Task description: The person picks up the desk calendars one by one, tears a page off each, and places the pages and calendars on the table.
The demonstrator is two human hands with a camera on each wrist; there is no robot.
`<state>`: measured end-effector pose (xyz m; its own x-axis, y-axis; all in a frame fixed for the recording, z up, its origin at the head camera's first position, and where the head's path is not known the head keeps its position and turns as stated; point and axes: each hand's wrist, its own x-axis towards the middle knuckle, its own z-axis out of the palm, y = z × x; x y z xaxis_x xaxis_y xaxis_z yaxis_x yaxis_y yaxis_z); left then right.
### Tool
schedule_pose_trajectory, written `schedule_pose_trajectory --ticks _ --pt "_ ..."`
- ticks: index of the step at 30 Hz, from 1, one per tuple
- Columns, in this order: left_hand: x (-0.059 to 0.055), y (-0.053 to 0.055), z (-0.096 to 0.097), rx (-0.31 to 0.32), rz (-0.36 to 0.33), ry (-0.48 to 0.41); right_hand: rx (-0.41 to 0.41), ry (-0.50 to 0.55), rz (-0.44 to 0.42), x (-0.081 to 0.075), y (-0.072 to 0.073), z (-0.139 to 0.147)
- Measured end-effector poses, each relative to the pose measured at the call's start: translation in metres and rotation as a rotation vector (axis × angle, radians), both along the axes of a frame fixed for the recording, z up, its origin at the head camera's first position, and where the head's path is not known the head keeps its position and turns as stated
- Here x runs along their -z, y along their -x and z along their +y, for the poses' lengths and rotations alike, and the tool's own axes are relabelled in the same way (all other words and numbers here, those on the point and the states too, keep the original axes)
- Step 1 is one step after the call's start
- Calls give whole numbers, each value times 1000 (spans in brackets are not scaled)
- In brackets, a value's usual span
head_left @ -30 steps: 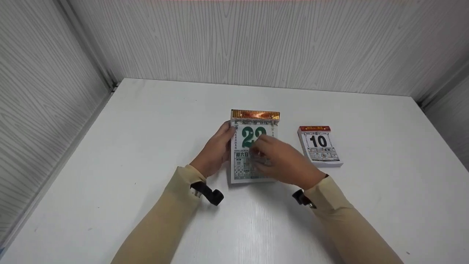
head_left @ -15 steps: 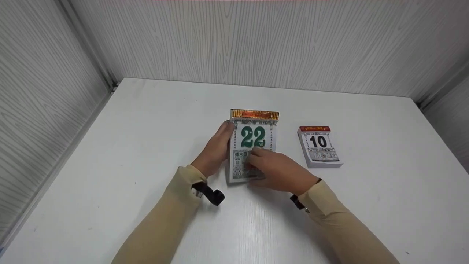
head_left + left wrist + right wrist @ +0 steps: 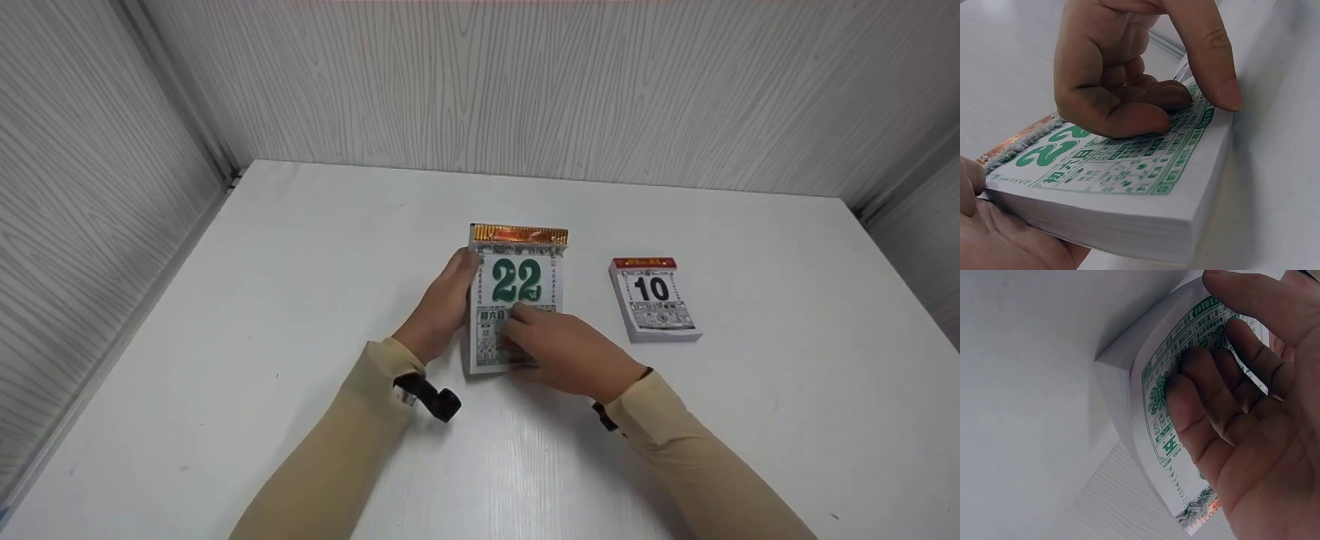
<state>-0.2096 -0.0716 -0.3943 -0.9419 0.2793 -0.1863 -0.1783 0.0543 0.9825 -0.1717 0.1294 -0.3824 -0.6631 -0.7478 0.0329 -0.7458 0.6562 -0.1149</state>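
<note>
A thick tear-off calendar [image 3: 516, 283] shows a large green 22 under a gold and red header. My left hand [image 3: 441, 306] grips its left side, with the thumb along the edge and the other fingers hidden beneath. Over the lower right part of the page lies my right hand [image 3: 571, 351]. In the left wrist view, the right hand's curled fingers [image 3: 1143, 119] press on the green print while its thumb [image 3: 1224, 93] sits at the bottom edge of the pad. The right wrist view shows the printed sheet [image 3: 1176, 433] bowed beneath those fingertips.
A smaller tear-off calendar [image 3: 660, 301] with a red header and a black 10 lies to the right. The white table [image 3: 315, 247] meets a wood-grain panel [image 3: 480, 90] at the back. Black wrist-worn cameras [image 3: 429, 396] sit at the cuffs.
My right hand has moved down from over the second green digit to the lower part of the page, uncovering the 22. The large calendar has shifted slightly left.
</note>
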Motion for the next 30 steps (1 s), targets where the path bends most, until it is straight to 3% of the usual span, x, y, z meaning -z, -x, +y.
schedule_pose_trajectory --ticks 12,30 --pt "-4 -4 -2 18 35 14 18 19 5 4 1 1" --pt "-4 -3 -1 5 35 56 -7 11 12 5 2 1"
